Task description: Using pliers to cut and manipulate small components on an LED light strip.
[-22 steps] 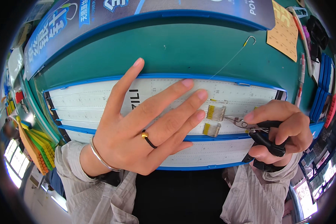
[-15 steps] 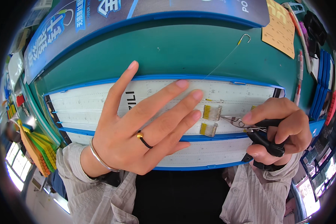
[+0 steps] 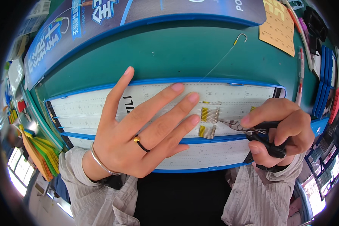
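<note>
My left hand [image 3: 139, 132], fingers spread, lies palm down over the white inside of a long blue-edged case [image 3: 158, 80]. Fine lines stretched along the case pass under it. In my right hand [image 3: 290, 126] is a pair of small black-handled pliers [image 3: 235, 125], their slim metal tips pointing left at an upper row of fishing hooks [image 3: 211, 115]. Whether the tips grip a hook is too small to tell. A shorter lower row of hooks [image 3: 207, 132], also with yellow shanks, sits just below. One loose hook [image 3: 242, 37] on a line lies beyond the case.
The green work mat [image 3: 147, 52] spans the area behind the case. A large dark printed box [image 3: 150, 15] stands at the back. An orange-tan card [image 3: 278, 28], a red pen [image 3: 301, 71] and stacked blue cases [image 3: 322, 83] are at right; colourful foam strips [image 3: 39, 154] at left.
The whole view has shifted slightly, so the case and loose hook appear a little further left. My hands and the pliers keep nearly the same place over the case.
</note>
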Available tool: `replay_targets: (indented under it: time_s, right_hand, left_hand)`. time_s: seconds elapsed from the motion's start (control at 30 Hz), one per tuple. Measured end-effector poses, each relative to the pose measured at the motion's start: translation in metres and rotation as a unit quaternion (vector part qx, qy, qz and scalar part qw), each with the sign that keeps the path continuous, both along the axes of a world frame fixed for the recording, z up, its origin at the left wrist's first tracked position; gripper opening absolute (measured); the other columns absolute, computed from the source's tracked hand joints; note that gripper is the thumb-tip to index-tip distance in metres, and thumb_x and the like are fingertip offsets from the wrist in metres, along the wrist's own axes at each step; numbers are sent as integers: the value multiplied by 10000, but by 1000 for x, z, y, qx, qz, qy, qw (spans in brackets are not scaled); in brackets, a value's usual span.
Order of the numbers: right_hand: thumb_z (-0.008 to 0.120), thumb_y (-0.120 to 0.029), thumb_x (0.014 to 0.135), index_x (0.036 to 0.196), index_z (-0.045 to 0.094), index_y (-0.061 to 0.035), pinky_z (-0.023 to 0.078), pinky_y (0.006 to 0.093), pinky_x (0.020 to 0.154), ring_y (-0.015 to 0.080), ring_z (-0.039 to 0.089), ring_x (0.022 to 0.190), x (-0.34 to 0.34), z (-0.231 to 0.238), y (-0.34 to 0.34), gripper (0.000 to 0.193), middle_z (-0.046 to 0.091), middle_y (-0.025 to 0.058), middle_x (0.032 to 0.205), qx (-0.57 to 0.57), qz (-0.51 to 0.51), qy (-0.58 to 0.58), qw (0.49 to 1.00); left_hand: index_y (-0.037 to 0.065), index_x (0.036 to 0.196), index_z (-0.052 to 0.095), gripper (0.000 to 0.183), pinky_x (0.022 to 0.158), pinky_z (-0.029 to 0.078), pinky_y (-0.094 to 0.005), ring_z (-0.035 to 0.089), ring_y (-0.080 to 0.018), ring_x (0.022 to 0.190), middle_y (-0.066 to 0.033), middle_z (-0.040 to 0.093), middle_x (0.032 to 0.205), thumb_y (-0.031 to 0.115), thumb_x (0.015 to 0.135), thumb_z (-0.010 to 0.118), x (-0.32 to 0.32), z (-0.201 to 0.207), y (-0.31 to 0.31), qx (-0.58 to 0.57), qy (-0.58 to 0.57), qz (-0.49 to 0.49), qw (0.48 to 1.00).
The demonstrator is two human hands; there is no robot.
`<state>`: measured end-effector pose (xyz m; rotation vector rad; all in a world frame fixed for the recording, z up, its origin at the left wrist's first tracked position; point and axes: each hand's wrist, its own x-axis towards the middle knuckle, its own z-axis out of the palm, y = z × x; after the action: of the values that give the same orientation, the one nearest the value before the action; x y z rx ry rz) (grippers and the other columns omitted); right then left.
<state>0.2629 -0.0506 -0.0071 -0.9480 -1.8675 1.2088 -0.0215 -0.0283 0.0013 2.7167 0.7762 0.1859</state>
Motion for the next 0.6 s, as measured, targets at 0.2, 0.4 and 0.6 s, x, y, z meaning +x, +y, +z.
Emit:
replay_targets:
  time_s: [0.2, 0.4, 0.6]
  right_hand:
    - [822, -134, 777, 861, 435, -109, 504, 258, 555, 174, 646, 669, 1, 0, -1, 396, 696, 251, 904, -14, -29, 9, 999]
    - [857, -139, 749, 876, 447, -101, 518, 257, 574, 197, 673, 698, 0, 0, 0, 431, 694, 263, 909, -1, -17, 14, 1000]
    - [883, -142, 723, 876, 461, -101, 511, 251, 560, 196, 674, 684, 0, -1, -1, 451, 697, 271, 933, -5, -16, 13, 1000]
  left_hand:
    - [153, 1080, 719, 375, 1029, 406, -657, 630, -277, 1165, -51, 687, 1213, 457, 870, 653, 1, 0, 1, 1, 7, -4, 1000]
    - [143, 1091, 715, 393, 1032, 407, -656, 630, -274, 1164, -54, 691, 1206, 464, 876, 647, 0, 0, -1, -2, 7, 2, 1000]
    - [134, 1096, 712, 399, 1031, 411, -655, 628, -271, 1168, -53, 691, 1207, 461, 878, 646, 0, -1, -1, 0, 4, 1, 1000]
